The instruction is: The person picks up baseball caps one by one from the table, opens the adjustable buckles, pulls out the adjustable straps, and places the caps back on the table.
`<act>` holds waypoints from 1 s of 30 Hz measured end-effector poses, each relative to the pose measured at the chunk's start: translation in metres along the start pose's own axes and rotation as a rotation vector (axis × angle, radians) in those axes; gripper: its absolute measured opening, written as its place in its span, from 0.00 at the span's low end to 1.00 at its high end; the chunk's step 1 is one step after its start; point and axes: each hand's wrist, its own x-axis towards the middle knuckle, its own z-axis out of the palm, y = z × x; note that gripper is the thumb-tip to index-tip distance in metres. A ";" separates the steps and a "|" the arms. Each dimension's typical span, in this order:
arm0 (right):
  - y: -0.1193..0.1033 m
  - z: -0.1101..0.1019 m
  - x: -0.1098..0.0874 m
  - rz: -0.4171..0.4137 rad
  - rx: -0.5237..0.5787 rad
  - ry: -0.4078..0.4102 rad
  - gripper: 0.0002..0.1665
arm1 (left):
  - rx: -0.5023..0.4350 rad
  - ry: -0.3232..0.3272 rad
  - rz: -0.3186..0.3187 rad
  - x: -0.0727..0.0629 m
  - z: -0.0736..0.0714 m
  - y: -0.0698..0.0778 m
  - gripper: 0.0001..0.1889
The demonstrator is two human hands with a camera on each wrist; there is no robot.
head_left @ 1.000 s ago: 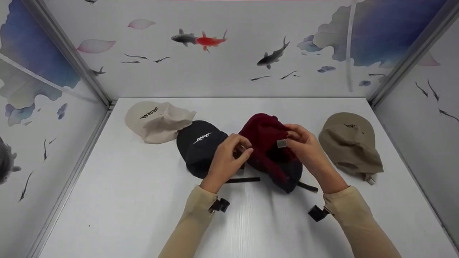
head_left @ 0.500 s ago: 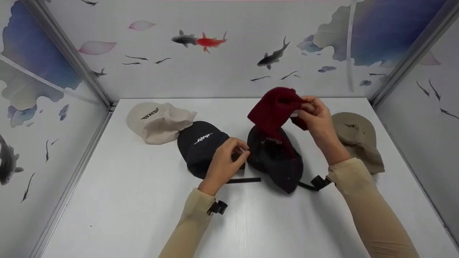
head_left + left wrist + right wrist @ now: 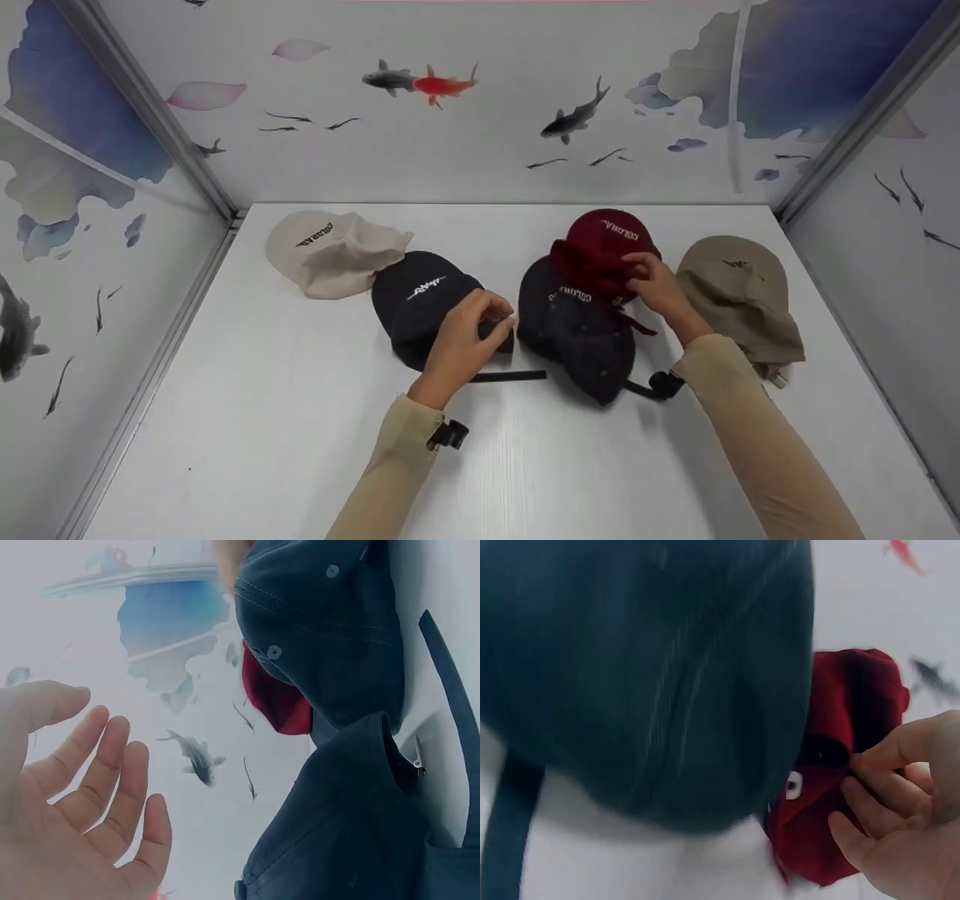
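My right hand (image 3: 661, 289) pinches the crumpled crown of a dark red baseball cap (image 3: 611, 238), its brim and lettering toward the back. In the right wrist view, thumb and fingertips sit on the red cloth (image 3: 817, 832). The red cap overlaps the far edge of a dark cap (image 3: 589, 341) with pale lettering. My left hand (image 3: 465, 337) hovers beside another dark cap (image 3: 416, 300) with a white logo, fingers loosely curled around nothing. In the left wrist view that hand (image 3: 90, 817) appears apart from both dark caps.
A cream cap (image 3: 330, 253) lies at the back left, meeting the left dark cap. An olive-brown cap (image 3: 731, 292) lies at the right, close to my right forearm. A black strap (image 3: 510, 376) sticks out over the white table (image 3: 262, 420). Printed walls enclose the back and sides.
My right hand lifted the red cap off the right dark cap, turned it, and lowered it farther back and right, uncovering the dark cap. My left hand stayed nearly still.
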 end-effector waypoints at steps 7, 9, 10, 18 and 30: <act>-0.006 -0.023 -0.001 0.047 0.010 -0.063 0.42 | 0.045 0.013 0.009 0.005 -0.002 -0.004 0.07; -0.014 -0.026 -0.003 0.037 0.018 -0.049 0.42 | 0.067 0.010 0.003 0.009 -0.005 -0.005 0.09; -0.019 -0.027 -0.004 0.035 0.014 -0.037 0.41 | 0.084 0.005 -0.003 0.011 -0.006 -0.005 0.10; -0.053 -0.034 -0.008 -0.116 -0.214 0.030 0.44 | 0.311 -0.038 -0.024 0.048 -0.008 -0.007 0.20; -0.077 0.010 -0.016 -0.245 -0.622 -0.048 0.62 | 0.661 -0.205 -0.100 0.079 0.008 -0.013 0.42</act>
